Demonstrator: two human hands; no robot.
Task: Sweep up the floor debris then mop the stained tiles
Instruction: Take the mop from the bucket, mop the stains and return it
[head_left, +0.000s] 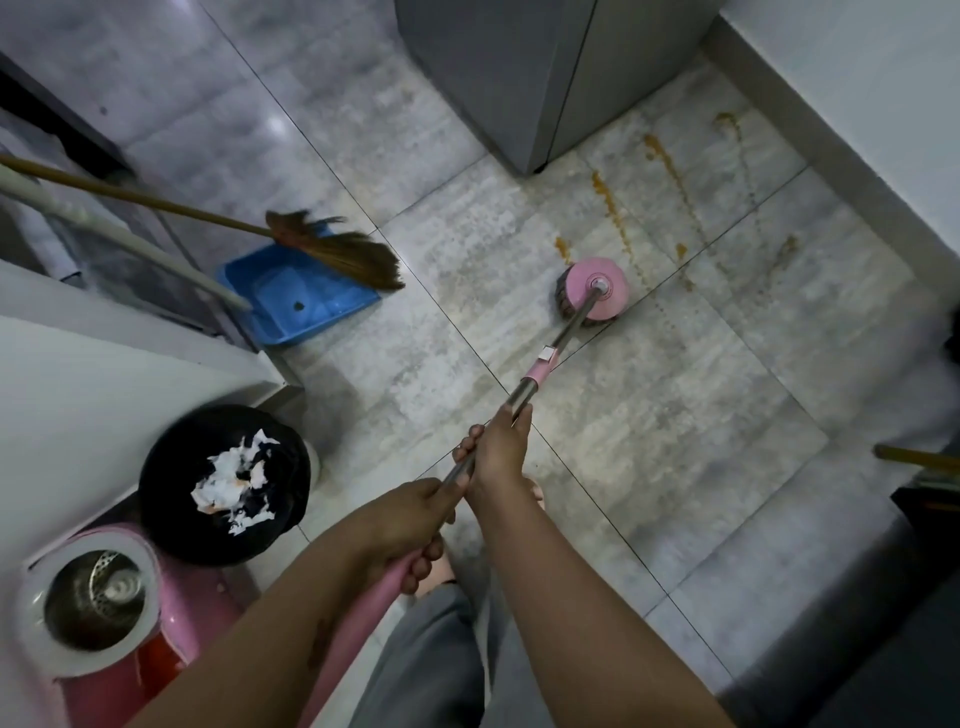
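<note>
Both my hands grip a mop handle (545, 366), a steel pole with pink sections. My right hand (496, 449) holds the steel part further down; my left hand (410, 525) grips the pink end close to my body. The round pink mop head (595, 288) presses on the grey floor tiles beside brown-orange stains (615, 218) that run in streaks toward the far right corner. A straw broom (343, 254) leans over a blue dustpan (298, 299) at the left.
A black-lined bin (166, 483) with white paper scraps stands at lower left, next to a pink spin-mop bucket (179, 582) with a steel basket. A grey cabinet (545, 78) stands at the top. A white wall base (831, 150) runs along the right.
</note>
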